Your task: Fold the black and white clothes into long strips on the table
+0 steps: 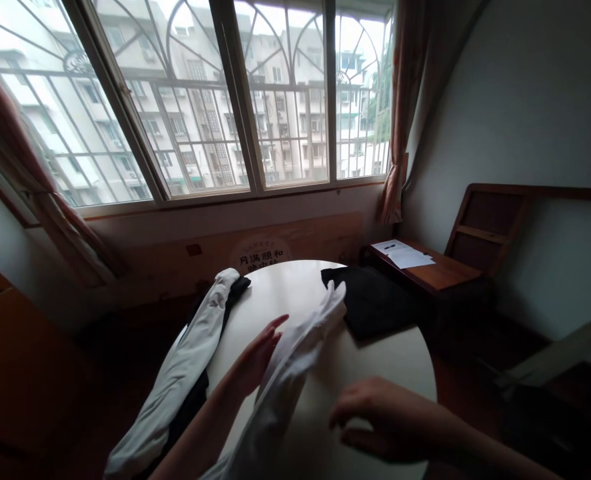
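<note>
A white garment, long and loosely gathered, runs from the bottom edge up to the middle of the round white table. My left hand is at its left side, fingers stretched out; whether the palm presses on the cloth is hidden. To the right of the garment, my right hand hovers over the tabletop, fingers bent and thumb apart, holding nothing. Folded black cloth lies at the table's back right, close to the garment's upper end.
Along the table's left edge lie light pants or a similar long garment over dark cloth. Behind to the right, a wooden side table bears papers and a pen. A barred window spans the back wall.
</note>
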A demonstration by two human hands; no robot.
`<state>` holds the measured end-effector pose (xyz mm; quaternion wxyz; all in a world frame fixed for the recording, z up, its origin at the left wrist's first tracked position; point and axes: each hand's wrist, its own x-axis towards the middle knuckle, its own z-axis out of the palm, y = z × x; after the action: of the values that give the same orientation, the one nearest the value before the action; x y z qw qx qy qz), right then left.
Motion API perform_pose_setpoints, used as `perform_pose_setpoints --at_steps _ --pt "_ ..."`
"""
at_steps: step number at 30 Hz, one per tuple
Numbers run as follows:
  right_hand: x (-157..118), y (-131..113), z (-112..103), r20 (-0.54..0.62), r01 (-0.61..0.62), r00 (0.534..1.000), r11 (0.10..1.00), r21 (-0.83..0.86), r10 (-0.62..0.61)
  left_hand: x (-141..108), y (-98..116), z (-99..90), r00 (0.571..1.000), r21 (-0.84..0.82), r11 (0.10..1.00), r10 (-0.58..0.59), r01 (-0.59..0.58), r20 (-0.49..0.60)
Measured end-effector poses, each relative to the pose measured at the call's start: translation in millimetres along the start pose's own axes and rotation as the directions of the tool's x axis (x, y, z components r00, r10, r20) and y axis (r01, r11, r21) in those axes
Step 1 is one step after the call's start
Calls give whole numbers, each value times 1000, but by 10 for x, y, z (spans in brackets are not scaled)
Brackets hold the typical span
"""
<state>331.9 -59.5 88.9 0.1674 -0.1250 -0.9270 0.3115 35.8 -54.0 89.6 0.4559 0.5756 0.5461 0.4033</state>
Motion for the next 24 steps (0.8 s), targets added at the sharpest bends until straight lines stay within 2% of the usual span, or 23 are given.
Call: perform_pose_setpoints --at_steps 1,3,4,6,9,11,13,15,18,22,24 --pt "-34 102 -1 -90 -128 987 989 72 134 -75 -90 -13 999 -92 995 -35 36 8" --pt "-40 354 33 -203 -306 917 933 187 342 -192 -252 -8 997 -140 987 -76 78 21" --pt "-19 491 66 -219 -367 886 907 207 409 -234 -310 7 997 -65 995 -79 80 13" --pt "43 770 125 -221 -469 840 869 159 495 -298 -358 51 999 217 975 -43 47 -23" --pt "127 1161 83 -266 -610 763 793 7 589 -380 -261 122 994 597 801 94 -43 -54" --pt "164 1387 -57 -357 -710 673 701 -68 647 -425 -131 170 982 711 695 186 -102 -41" --pt "201 1567 -239 -447 -779 597 614 -125 666 -433 2 227 972 737 656 235 -159 0" --pt "262 1680 -393 -475 -785 594 598 -165 649 -376 106 300 972 706 677 223 -208 73" --pt "424 1710 -464 -452 -733 658 650 -199 603 -152 163 428 974 618 753 177 -227 142" --pt "718 1632 -275 -525 -640 719 728 -245 456 321 35 576 999 440 897 44 -45 12" --pt "833 1645 -150 -565 -602 720 768 -220 403 567 -86 630 998 357 933 -45 54 -34"
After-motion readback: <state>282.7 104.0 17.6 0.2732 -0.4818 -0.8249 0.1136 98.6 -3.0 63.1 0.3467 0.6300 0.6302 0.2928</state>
